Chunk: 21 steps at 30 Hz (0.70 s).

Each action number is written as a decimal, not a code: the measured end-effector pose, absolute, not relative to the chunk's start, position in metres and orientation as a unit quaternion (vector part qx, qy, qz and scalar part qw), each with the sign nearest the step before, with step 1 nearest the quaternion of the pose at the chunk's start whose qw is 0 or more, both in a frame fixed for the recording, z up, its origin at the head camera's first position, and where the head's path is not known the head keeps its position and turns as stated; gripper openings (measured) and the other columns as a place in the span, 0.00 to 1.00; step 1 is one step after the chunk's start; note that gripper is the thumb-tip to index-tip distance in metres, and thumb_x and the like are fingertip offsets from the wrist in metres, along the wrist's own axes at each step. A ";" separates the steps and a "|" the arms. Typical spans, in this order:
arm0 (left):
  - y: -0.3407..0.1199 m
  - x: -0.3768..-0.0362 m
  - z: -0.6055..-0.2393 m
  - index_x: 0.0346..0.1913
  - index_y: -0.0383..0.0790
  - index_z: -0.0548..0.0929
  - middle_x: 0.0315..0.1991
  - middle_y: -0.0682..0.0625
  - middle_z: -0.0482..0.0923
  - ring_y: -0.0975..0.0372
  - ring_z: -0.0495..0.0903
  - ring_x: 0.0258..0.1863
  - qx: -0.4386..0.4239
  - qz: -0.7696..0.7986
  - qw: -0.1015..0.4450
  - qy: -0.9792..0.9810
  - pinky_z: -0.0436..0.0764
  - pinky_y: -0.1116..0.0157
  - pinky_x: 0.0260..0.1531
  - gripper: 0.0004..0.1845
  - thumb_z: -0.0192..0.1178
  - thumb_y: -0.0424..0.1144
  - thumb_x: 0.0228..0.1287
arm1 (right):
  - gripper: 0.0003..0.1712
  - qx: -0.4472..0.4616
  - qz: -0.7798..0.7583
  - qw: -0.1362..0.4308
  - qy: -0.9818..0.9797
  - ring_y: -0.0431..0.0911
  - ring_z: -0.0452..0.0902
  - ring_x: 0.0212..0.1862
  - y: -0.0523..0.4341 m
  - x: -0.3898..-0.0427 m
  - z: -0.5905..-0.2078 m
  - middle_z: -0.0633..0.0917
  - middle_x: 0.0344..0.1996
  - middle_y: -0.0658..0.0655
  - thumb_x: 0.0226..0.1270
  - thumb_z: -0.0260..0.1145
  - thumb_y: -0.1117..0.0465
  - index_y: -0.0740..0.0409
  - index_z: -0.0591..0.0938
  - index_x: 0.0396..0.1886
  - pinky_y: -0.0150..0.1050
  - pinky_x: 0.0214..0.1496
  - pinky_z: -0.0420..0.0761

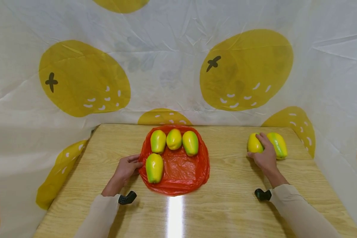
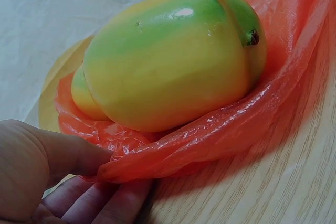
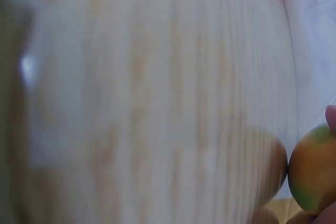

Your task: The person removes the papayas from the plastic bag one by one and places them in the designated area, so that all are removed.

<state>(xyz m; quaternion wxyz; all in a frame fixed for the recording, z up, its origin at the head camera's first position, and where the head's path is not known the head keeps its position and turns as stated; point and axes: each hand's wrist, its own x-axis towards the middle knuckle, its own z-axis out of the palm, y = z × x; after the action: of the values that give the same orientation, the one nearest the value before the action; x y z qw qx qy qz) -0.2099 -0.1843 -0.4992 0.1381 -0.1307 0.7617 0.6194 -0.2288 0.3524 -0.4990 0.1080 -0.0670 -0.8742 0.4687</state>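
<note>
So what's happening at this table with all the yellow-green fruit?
A person sits at a wooden table. Their left hand pinches the edge of a red plastic bag spread flat, with four yellow-green fruits on it: three in a row at the back and one nearer the front. Off to the side, their right hand grips one of two more fruits lying together on the bare wood; the other sits beside it.
</note>
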 end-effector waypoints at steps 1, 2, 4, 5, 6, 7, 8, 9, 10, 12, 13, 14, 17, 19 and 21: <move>-0.184 -0.210 -0.499 0.74 0.33 0.73 0.67 0.33 0.79 0.62 0.89 0.45 -0.130 0.619 0.138 0.762 0.91 0.62 0.46 0.27 0.60 0.30 0.74 | 0.53 -0.063 0.466 0.110 -0.875 0.70 0.43 0.84 0.352 -0.228 -0.499 0.54 0.84 0.67 0.55 0.72 0.75 0.65 0.61 0.81 0.70 0.83 0.45; -0.184 -0.210 -0.499 0.74 0.33 0.73 0.67 0.33 0.79 0.62 0.89 0.46 -0.130 0.619 0.138 0.762 0.91 0.62 0.47 0.27 0.60 0.30 0.74 | 0.53 -0.060 0.464 0.111 -0.877 0.70 0.43 0.83 0.352 -0.228 -0.499 0.55 0.84 0.68 0.55 0.72 0.75 0.66 0.61 0.81 0.71 0.83 0.45; -0.184 -0.210 -0.500 0.74 0.33 0.73 0.68 0.33 0.79 0.61 0.89 0.47 -0.132 0.617 0.138 0.763 0.90 0.61 0.48 0.27 0.60 0.30 0.75 | 0.53 -0.056 0.456 0.115 -0.881 0.71 0.44 0.82 0.352 -0.229 -0.499 0.56 0.83 0.69 0.53 0.71 0.74 0.67 0.62 0.80 0.72 0.82 0.47; -0.185 -0.210 -0.500 0.74 0.34 0.73 0.68 0.33 0.79 0.60 0.89 0.48 -0.133 0.616 0.138 0.764 0.90 0.61 0.49 0.27 0.60 0.30 0.75 | 0.53 -0.054 0.452 0.118 -0.882 0.72 0.44 0.82 0.352 -0.229 -0.500 0.56 0.83 0.69 0.52 0.71 0.74 0.68 0.62 0.80 0.72 0.82 0.47; -0.185 -0.210 -0.500 0.74 0.34 0.73 0.68 0.33 0.78 0.60 0.89 0.49 -0.134 0.615 0.139 0.765 0.90 0.60 0.50 0.26 0.60 0.30 0.75 | 0.52 -0.054 0.447 0.121 -0.885 0.72 0.45 0.81 0.352 -0.229 -0.500 0.57 0.82 0.70 0.51 0.71 0.74 0.68 0.63 0.79 0.72 0.81 0.49; -0.185 -0.210 -0.501 0.74 0.35 0.74 0.68 0.34 0.78 0.59 0.89 0.49 -0.134 0.615 0.139 0.764 0.90 0.60 0.50 0.26 0.60 0.30 0.75 | 0.52 -0.055 0.443 0.124 -0.886 0.72 0.46 0.81 0.352 -0.229 -0.501 0.58 0.82 0.70 0.51 0.71 0.73 0.69 0.63 0.79 0.72 0.80 0.50; -0.185 -0.210 -0.501 0.74 0.35 0.74 0.68 0.33 0.78 0.59 0.89 0.50 -0.133 0.615 0.141 0.764 0.90 0.60 0.51 0.26 0.59 0.30 0.75 | 0.52 -0.055 0.437 0.127 -0.889 0.72 0.46 0.80 0.353 -0.229 -0.501 0.58 0.81 0.71 0.51 0.71 0.73 0.69 0.64 0.79 0.72 0.80 0.50; -0.185 -0.209 -0.501 0.74 0.34 0.74 0.68 0.33 0.78 0.58 0.89 0.50 -0.132 0.615 0.141 0.765 0.90 0.59 0.51 0.26 0.60 0.30 0.75 | 0.51 -0.054 0.431 0.130 -0.891 0.73 0.47 0.80 0.353 -0.229 -0.502 0.59 0.81 0.71 0.51 0.71 0.72 0.69 0.64 0.78 0.72 0.80 0.51; -0.185 -0.209 -0.501 0.73 0.34 0.74 0.68 0.33 0.78 0.58 0.89 0.50 -0.131 0.615 0.140 0.764 0.90 0.59 0.51 0.26 0.60 0.30 0.75 | 0.51 -0.052 0.427 0.134 -0.893 0.73 0.47 0.80 0.353 -0.229 -0.502 0.60 0.81 0.72 0.51 0.71 0.72 0.70 0.65 0.78 0.72 0.80 0.51; -0.185 -0.209 -0.502 0.74 0.34 0.73 0.68 0.33 0.78 0.58 0.89 0.50 -0.128 0.616 0.140 0.765 0.90 0.59 0.51 0.26 0.60 0.30 0.75 | 0.50 -0.048 0.417 0.139 -0.897 0.73 0.47 0.80 0.353 -0.228 -0.502 0.61 0.80 0.73 0.51 0.71 0.71 0.70 0.65 0.77 0.72 0.80 0.52; -0.185 -0.209 -0.502 0.74 0.34 0.73 0.68 0.33 0.78 0.57 0.89 0.50 -0.128 0.616 0.139 0.765 0.90 0.59 0.51 0.26 0.59 0.30 0.75 | 0.50 -0.046 0.414 0.140 -0.898 0.73 0.47 0.79 0.352 -0.227 -0.502 0.61 0.80 0.73 0.52 0.71 0.70 0.70 0.66 0.77 0.72 0.80 0.52; -0.185 -0.209 -0.502 0.74 0.34 0.73 0.68 0.33 0.78 0.57 0.89 0.51 -0.127 0.615 0.139 0.765 0.90 0.59 0.51 0.26 0.59 0.30 0.75 | 0.49 -0.044 0.411 0.142 -0.900 0.73 0.47 0.79 0.352 -0.227 -0.502 0.61 0.79 0.73 0.52 0.71 0.70 0.70 0.66 0.77 0.72 0.80 0.52; -0.186 -0.210 -0.502 0.74 0.34 0.73 0.69 0.33 0.77 0.57 0.89 0.52 -0.125 0.614 0.139 0.766 0.89 0.59 0.52 0.27 0.59 0.30 0.75 | 0.47 -0.039 0.404 0.148 -0.902 0.73 0.48 0.79 0.350 -0.224 -0.500 0.62 0.79 0.73 0.53 0.72 0.68 0.71 0.67 0.76 0.72 0.80 0.51; -0.186 -0.210 -0.502 0.74 0.33 0.73 0.69 0.33 0.77 0.56 0.89 0.53 -0.127 0.615 0.139 0.766 0.89 0.59 0.52 0.27 0.59 0.30 0.75 | 0.46 -0.035 0.398 0.155 -0.903 0.73 0.49 0.79 0.349 -0.223 -0.499 0.63 0.78 0.74 0.54 0.73 0.68 0.71 0.68 0.74 0.72 0.80 0.51; -0.186 -0.210 -0.502 0.74 0.33 0.73 0.69 0.33 0.78 0.56 0.89 0.53 -0.128 0.616 0.139 0.765 0.89 0.59 0.52 0.27 0.60 0.30 0.74 | 0.45 -0.030 0.392 0.165 -0.904 0.72 0.50 0.79 0.348 -0.222 -0.499 0.64 0.77 0.74 0.54 0.73 0.67 0.72 0.70 0.73 0.71 0.80 0.52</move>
<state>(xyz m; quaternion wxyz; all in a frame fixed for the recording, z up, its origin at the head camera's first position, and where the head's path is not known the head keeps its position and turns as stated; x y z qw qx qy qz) -0.2103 -0.1856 -0.5019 0.1391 -0.1276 0.7646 0.6162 -0.2216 0.3480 -0.4987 0.1651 -0.0298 -0.9045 0.3921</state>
